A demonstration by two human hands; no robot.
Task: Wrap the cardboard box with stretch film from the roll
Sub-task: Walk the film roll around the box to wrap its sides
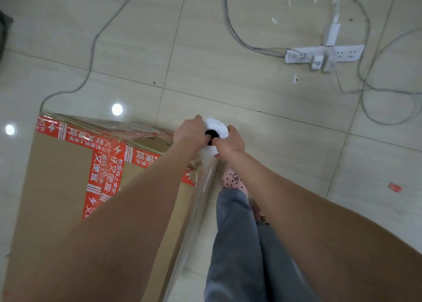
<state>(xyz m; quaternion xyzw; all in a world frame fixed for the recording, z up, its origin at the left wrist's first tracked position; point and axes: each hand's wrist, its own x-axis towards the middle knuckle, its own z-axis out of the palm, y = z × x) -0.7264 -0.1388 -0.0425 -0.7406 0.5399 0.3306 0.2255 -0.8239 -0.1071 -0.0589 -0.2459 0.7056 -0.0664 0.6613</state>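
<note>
A person's left hand [189, 131] and right hand [231, 141] both gripped the upper end of a white stretch film roll [218, 127], fingers curled tightly round it at its dark core [211, 133]. The roll stood between the hands, just beside the corner of a cardboard box [57, 183] sealed with red printed tape [107, 162], which lay to the left hand's side and below it. Clear film [205, 187] ran from under the hands along the box's edge. Well beyond the right hand, a white power strip [342, 55] and grey cables [235, 34] lay on the tiled floor [205, 57].
</note>
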